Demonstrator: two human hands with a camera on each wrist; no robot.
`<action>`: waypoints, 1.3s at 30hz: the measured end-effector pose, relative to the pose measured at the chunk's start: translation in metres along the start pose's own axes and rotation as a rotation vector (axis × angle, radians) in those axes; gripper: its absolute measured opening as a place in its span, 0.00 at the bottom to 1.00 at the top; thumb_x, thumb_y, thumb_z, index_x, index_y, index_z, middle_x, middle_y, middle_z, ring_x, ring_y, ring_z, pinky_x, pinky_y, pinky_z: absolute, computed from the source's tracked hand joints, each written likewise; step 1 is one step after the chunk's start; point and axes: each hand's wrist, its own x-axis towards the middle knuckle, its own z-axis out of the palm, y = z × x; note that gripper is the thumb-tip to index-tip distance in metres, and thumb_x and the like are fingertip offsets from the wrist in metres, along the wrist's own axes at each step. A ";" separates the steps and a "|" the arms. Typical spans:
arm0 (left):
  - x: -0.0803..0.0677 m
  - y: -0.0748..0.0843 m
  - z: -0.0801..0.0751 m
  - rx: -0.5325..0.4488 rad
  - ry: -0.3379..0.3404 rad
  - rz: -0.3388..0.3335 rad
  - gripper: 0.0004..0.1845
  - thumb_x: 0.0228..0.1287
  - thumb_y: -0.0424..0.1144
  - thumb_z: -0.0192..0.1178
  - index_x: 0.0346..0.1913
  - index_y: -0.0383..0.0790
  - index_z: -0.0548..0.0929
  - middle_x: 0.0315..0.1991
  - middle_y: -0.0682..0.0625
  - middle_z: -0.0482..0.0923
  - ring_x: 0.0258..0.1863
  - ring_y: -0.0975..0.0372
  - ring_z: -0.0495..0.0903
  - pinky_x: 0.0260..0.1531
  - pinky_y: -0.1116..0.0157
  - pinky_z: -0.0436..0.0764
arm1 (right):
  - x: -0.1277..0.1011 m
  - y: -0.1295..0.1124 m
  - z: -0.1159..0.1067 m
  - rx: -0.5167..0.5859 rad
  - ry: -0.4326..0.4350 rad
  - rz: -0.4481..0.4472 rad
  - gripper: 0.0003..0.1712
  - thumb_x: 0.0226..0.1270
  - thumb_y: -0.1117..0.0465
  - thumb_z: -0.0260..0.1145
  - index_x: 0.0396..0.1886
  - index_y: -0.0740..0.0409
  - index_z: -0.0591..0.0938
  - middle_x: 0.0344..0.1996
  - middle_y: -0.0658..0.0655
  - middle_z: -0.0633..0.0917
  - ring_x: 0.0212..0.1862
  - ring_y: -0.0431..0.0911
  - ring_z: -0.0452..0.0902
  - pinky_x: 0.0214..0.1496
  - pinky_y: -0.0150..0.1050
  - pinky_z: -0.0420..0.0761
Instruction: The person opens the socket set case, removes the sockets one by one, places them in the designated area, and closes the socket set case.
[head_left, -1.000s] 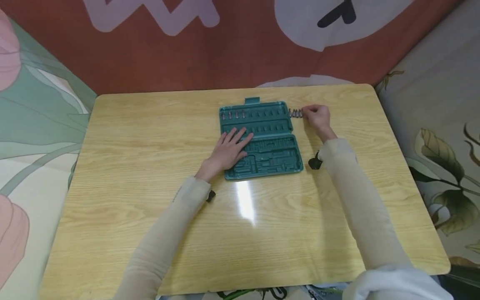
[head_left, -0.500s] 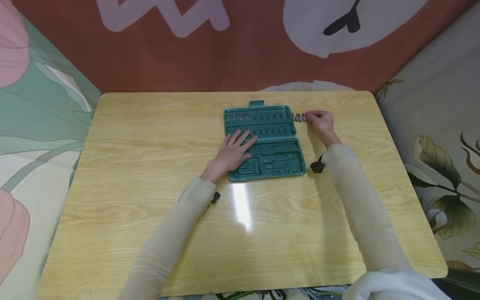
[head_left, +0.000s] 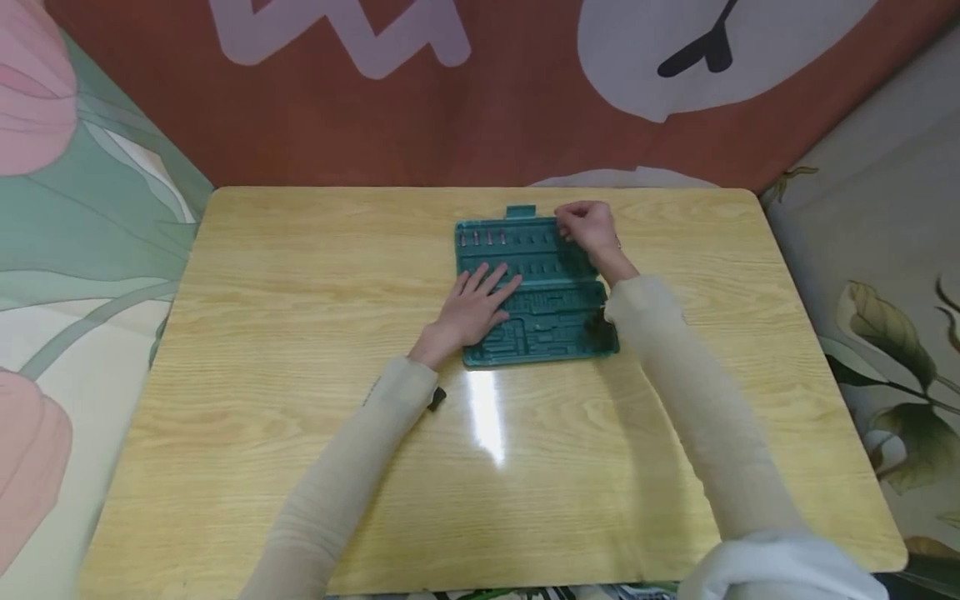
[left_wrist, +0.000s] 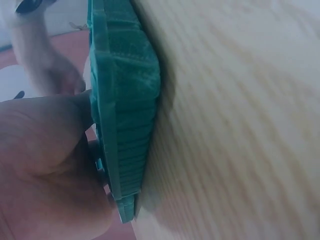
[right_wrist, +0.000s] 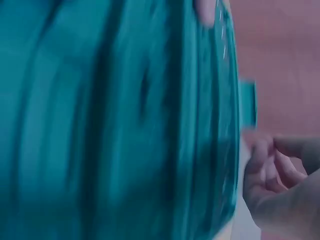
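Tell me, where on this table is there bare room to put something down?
The wooden table is bare left of the green tool case, and along the near edge between the two sleeves. The far right corner is bare too. It is crowded at the case, where the left hand presses and the right hand works.

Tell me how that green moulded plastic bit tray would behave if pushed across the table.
The green moulded plastic bit tray looks thin-walled and nearly empty, so probably light. It lies flat on the glossy wooden table, so it would likely slide, not tip. The left hand resting flat on it probably steadies it.
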 end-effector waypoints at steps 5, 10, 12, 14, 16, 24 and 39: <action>0.003 0.005 0.004 0.004 0.003 0.015 0.33 0.77 0.52 0.42 0.78 0.54 0.45 0.78 0.49 0.37 0.75 0.50 0.36 0.70 0.50 0.40 | -0.004 -0.009 0.037 -0.054 -0.148 -0.023 0.17 0.71 0.60 0.60 0.48 0.70 0.84 0.37 0.62 0.84 0.39 0.52 0.83 0.42 0.40 0.82; 0.008 0.008 0.005 0.019 0.011 0.022 0.33 0.77 0.53 0.41 0.78 0.54 0.44 0.78 0.49 0.37 0.75 0.50 0.36 0.70 0.50 0.40 | -0.005 -0.010 0.053 -0.271 -0.149 -0.092 0.16 0.72 0.59 0.60 0.39 0.68 0.87 0.29 0.63 0.86 0.27 0.47 0.80 0.35 0.39 0.80; 0.010 0.008 0.003 0.028 0.019 0.018 0.33 0.77 0.53 0.42 0.78 0.55 0.45 0.78 0.49 0.37 0.75 0.50 0.36 0.71 0.50 0.39 | -0.004 -0.013 0.055 -0.318 -0.132 -0.109 0.16 0.71 0.60 0.60 0.35 0.68 0.88 0.23 0.61 0.85 0.22 0.46 0.77 0.33 0.39 0.78; 0.011 0.007 0.001 0.029 0.023 0.014 0.33 0.77 0.53 0.42 0.78 0.55 0.45 0.78 0.50 0.37 0.75 0.51 0.35 0.71 0.50 0.39 | -0.002 -0.017 0.055 -0.334 -0.138 -0.098 0.16 0.71 0.60 0.60 0.34 0.68 0.88 0.18 0.58 0.82 0.19 0.45 0.74 0.34 0.40 0.77; 0.011 0.006 -0.001 0.027 0.020 0.011 0.33 0.77 0.53 0.41 0.78 0.55 0.45 0.78 0.50 0.37 0.75 0.51 0.35 0.71 0.50 0.39 | 0.000 -0.022 0.056 -0.339 -0.164 -0.058 0.16 0.71 0.59 0.61 0.35 0.68 0.88 0.16 0.55 0.80 0.20 0.45 0.73 0.36 0.41 0.77; 0.006 0.000 -0.006 0.004 0.020 0.006 0.32 0.77 0.52 0.41 0.78 0.53 0.45 0.78 0.49 0.37 0.75 0.50 0.35 0.70 0.50 0.39 | 0.004 -0.036 0.060 -0.294 -0.266 0.096 0.17 0.70 0.57 0.63 0.51 0.64 0.84 0.50 0.59 0.82 0.50 0.50 0.77 0.52 0.44 0.77; 0.003 -0.002 0.001 -0.023 -0.010 -0.008 0.32 0.77 0.51 0.41 0.78 0.54 0.44 0.78 0.49 0.35 0.75 0.51 0.33 0.70 0.49 0.38 | 0.013 -0.023 0.056 0.054 -0.304 0.216 0.20 0.69 0.59 0.63 0.57 0.66 0.80 0.36 0.54 0.82 0.38 0.43 0.79 0.52 0.40 0.78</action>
